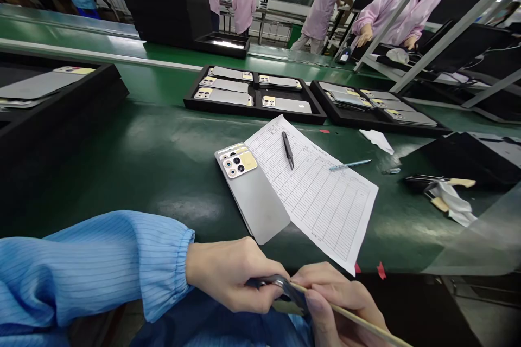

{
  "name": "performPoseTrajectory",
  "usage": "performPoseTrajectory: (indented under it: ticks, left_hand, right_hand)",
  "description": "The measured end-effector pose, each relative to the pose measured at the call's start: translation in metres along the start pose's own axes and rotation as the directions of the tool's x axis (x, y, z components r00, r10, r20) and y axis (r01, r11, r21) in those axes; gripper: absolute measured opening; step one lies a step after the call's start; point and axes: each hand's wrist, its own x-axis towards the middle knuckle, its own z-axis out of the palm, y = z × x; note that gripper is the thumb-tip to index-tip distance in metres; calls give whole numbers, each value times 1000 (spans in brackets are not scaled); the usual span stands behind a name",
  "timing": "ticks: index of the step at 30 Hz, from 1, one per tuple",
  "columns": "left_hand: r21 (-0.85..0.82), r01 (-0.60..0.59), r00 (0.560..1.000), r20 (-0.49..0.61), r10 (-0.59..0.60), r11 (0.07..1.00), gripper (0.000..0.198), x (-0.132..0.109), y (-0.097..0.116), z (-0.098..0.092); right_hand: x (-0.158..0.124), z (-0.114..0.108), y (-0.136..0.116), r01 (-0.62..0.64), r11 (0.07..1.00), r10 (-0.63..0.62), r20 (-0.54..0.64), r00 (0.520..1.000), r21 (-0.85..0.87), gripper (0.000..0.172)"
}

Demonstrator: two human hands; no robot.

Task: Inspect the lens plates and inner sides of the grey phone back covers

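1. Left hand [244, 271] pinches a dark metal piece [279, 280]; right hand [342, 303] grips a thin pale-edged panel [358, 320]. Both items meet between the hands, just past the surface's [163, 162] near edge.
2. Risk: metal piece may slip and scratch the panel if pushed hard; exact contact hidden by fingers.
3. Risk: a loosened pinch could drop the panel, probably off the surface.
4. Risk: left wrist could nudge the phone stack [260, 200], its near corner close by, overlapping the printed sheet [334, 222].
5. Middle tray [252, 110]: divided, grey phones [223, 96] in both sides.
6. Right tray [386, 128]: divided, phones both sides, some overlapping.
7. Left tray [101, 97]: phones, partly out of frame.
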Motion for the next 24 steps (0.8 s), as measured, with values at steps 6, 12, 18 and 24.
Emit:
performPoseTrajectory:
  ticks: [6, 12, 18, 24]
  left_hand:
    - [-11, 10, 1000, -19, -10, 1000, 32, 1, 0, 2]
    - [-3, 49, 999, 9, -49, 999, 29, 2, 0, 2]
    - [-24, 55, 998, 11, -55, 998, 26, 4, 2, 0]
    - [-23, 63, 998, 12, -63, 998, 25, 3, 1, 1]
  right_hand:
    - [16, -11, 7, -159, 967, 107, -249, 962, -199, 8]
    - [31, -39, 28, -338, 715, 393, -48, 918, -613, 22]
    - [32, -39, 30, -355, 676, 426, -50, 903, -645, 24]
    - [35, -37, 29, -279, 698, 369, -3, 930, -660, 25]
